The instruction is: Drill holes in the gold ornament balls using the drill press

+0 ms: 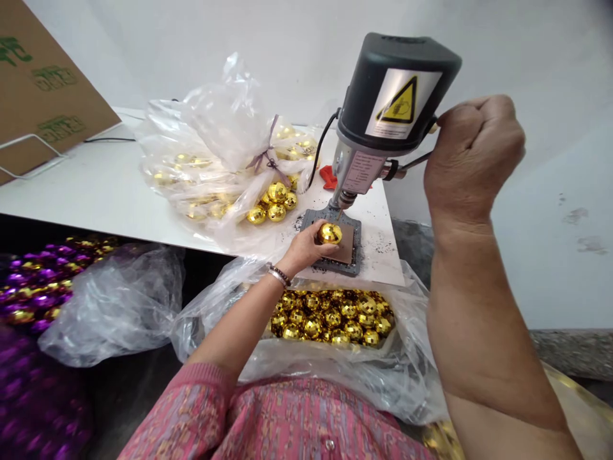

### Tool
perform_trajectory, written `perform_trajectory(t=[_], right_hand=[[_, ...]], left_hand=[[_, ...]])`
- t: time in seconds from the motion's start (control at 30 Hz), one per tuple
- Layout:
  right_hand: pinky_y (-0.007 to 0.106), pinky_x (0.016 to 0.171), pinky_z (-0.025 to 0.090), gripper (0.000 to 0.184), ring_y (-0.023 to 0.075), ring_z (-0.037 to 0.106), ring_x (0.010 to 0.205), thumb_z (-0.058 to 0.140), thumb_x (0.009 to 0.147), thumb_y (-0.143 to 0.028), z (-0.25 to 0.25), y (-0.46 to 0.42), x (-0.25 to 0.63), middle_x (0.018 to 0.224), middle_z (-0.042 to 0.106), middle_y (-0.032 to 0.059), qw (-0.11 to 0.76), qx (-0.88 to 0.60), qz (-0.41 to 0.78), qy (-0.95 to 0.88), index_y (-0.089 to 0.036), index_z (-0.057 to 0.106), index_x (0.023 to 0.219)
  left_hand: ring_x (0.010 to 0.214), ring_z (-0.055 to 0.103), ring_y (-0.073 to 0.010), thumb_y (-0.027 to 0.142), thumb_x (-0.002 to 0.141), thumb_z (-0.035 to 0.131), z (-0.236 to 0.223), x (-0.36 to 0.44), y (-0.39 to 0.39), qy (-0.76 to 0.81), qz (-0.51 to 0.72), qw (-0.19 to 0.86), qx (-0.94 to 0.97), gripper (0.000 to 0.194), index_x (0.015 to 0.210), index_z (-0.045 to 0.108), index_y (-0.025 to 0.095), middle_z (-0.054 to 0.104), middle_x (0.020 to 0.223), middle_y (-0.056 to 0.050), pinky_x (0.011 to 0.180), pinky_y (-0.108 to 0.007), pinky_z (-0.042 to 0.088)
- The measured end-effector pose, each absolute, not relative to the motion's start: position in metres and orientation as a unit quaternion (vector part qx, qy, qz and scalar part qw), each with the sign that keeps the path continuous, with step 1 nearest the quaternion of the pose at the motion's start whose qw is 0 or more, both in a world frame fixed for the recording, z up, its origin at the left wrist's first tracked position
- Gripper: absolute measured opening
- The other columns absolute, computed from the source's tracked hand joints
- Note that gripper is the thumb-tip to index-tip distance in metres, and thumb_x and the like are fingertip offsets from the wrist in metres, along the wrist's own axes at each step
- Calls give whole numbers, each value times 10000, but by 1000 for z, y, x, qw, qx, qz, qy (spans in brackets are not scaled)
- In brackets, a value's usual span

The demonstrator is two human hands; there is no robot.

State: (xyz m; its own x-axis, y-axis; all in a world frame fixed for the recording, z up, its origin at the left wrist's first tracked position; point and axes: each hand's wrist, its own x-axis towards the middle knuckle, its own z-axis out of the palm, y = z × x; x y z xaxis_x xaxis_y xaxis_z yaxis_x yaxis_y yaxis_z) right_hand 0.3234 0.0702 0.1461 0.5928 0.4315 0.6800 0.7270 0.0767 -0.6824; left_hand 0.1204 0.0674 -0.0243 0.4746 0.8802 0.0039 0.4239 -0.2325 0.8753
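Between the thumb and fingers of my left hand [309,248] is a shiny gold mirrored ball [330,234]. The hand holds it over the brown pad on the base [353,259] of a small bench drill press [366,147]. Just above and behind the ball is the drill's chuck [345,199], with a thin bit below it; whether the bit touches the ball I cannot tell. Raised at the right, my right hand [472,150] is closed around the end of the press's feed lever [416,161]. Its fingers wrap away from view.
An open plastic-lined container of gold balls [335,316] sits below the table edge. More balls fill a tied clear bag [215,160] on the white table [71,198]. Purple and gold balls [43,281] lie at left, near a cardboard box [52,83]. A red cloth [328,177] lies behind the press.
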Motion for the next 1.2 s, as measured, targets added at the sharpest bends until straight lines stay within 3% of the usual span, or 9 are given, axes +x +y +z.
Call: perform_trajectory(t=[0.2, 0.3, 0.4, 0.63, 0.73, 0.9, 1.07, 1.13, 1.2], right_hand=[[300, 881, 394, 354, 73, 446, 758, 331, 1033, -148, 135, 68, 333, 844, 623, 7, 603, -641, -132, -457, -118, 658, 900], [304, 872, 402, 377, 67, 511, 804, 332, 1054, -227, 131, 65, 344, 893, 643, 4, 582, -624, -143, -502, -127, 679, 945], [299, 863, 396, 387, 68, 538, 831, 343, 1052, -258, 130, 63, 347, 921, 664, 6, 575, -614, -154, -517, -131, 701, 974], [262, 777, 356, 414, 61, 515, 759, 317, 1029, -211, 130, 56, 331, 840, 656, 12, 581, -602, -192, -512, -120, 706, 921], [250, 792, 360, 391, 61, 523, 777, 323, 1026, -214, 127, 58, 327, 855, 662, 9, 592, -590, -188, -515, -128, 693, 935], [268, 750, 341, 363, 76, 466, 719, 333, 1022, -224, 123, 63, 326, 808, 617, 23, 612, -584, -188, -499, -122, 661, 906], [276, 796, 380, 331, 97, 499, 757, 370, 1002, -295, 125, 57, 323, 844, 644, 43, 602, -583, -191, -511, -131, 647, 925], [281, 796, 381, 328, 103, 482, 747, 374, 995, -312, 127, 56, 321, 838, 634, 50, 598, -590, -186, -510, -130, 638, 926], [281, 777, 373, 340, 105, 460, 732, 348, 996, -303, 128, 55, 319, 819, 617, 54, 597, -592, -185, -509, -127, 628, 917]], left_hand=[[881, 704, -183, 360, 811, 904, -12, 77, 55, 351, 207, 441, 800, 749, 1500, 654, 208, 775, 1341, -132, 862, -324, 599], [1067, 730, -242, 292, 1003, 668, -5, 67, 78, 498, 278, 316, 758, 455, 1434, 693, 149, 786, 1307, -147, 1007, -362, 581], [1317, 677, -317, 183, 1029, 535, 0, 64, 109, 651, 280, 184, 681, 431, 1426, 689, 115, 745, 1402, -203, 1153, -404, 506], [1272, 725, -370, 423, 1018, 596, 11, 74, 147, 729, 95, 164, 657, 440, 1302, 730, 115, 766, 1342, -254, 1039, -395, 543], [1240, 739, -379, 394, 934, 703, 9, 72, 145, 705, 63, 168, 686, 550, 1394, 645, 98, 770, 1318, -259, 1012, -393, 546], [1019, 770, -304, 252, 808, 796, 12, 62, 127, 640, 188, 309, 678, 718, 1467, 543, 126, 786, 1149, -186, 908, -377, 577], [808, 741, -138, 202, 961, 601, 23, 73, 109, 468, 288, 665, 505, 260, 1221, 611, 215, 748, 991, -48, 849, -304, 603], [786, 744, -137, 237, 986, 624, 24, 83, 105, 454, 270, 711, 464, 130, 1113, 605, 214, 731, 919, -35, 819, -298, 605], [710, 706, -124, 299, 972, 715, 21, 94, 103, 484, 258, 686, 479, 208, 1127, 600, 219, 718, 875, -18, 731, -267, 570]])
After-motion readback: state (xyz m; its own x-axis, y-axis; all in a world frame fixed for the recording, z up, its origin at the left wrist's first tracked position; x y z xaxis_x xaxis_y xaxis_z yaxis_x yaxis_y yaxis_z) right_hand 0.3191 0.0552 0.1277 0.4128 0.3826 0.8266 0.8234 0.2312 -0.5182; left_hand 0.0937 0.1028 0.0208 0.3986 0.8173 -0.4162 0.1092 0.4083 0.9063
